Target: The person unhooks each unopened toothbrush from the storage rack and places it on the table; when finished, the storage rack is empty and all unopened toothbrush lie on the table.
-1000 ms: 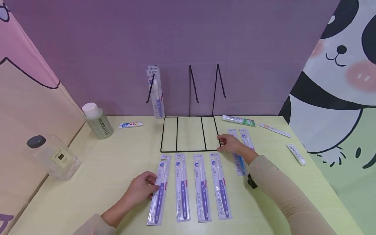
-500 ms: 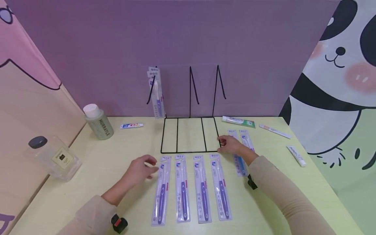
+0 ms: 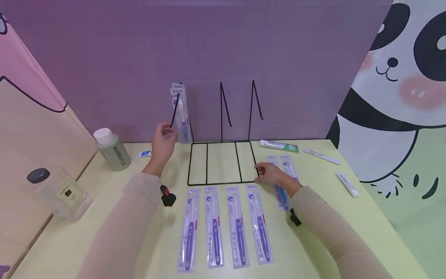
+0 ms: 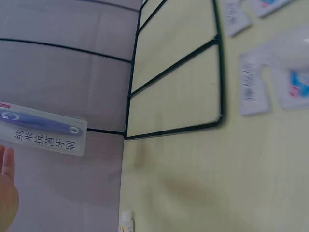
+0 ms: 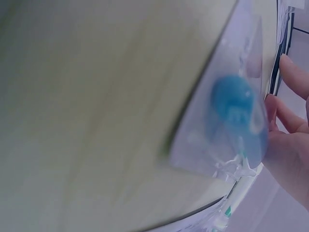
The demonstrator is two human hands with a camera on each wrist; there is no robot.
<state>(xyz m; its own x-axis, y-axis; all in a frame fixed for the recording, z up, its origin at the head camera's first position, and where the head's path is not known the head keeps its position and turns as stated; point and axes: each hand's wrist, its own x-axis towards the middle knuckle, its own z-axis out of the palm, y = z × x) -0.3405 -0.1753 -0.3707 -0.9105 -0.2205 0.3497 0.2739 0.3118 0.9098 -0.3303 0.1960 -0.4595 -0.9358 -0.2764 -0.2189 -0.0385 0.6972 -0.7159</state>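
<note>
Two packaged toothbrushes (image 3: pixel 183 118) hang overlapping on the left hook of a black wire display rack (image 3: pixel 223 183), whose other two hooks are bare. My left hand (image 3: pixel 163 145) is raised beside the hanging packs, its fingertips near the hook's front tip. In the left wrist view its fingers (image 4: pixel 7 164) show just under the lower end of a pack (image 4: pixel 48 129) and hold nothing. At the rack base's front right corner, my right hand (image 3: pixel 271 173) pinches the wire between thumb and fingers. Several purple toothbrush packs (image 3: pixel 189 232) lie in a row in front of the rack.
Two more toothbrush packs (image 3: pixel 281 197) lie partly under the right arm. Toothpaste tubes (image 3: pixel 278 146) and a thin packet (image 3: pixel 321 156) lie at the back right, another tube (image 3: pixel 347 185) nearer. At left stand a green bottle (image 3: pixel 116 155) and a clear bottle (image 3: pixel 66 195).
My left hand has let go of the leftmost toothbrush pack in the row, which now lies straighter, and has risen to the hanging packs. My right hand has stayed at the rack's corner.
</note>
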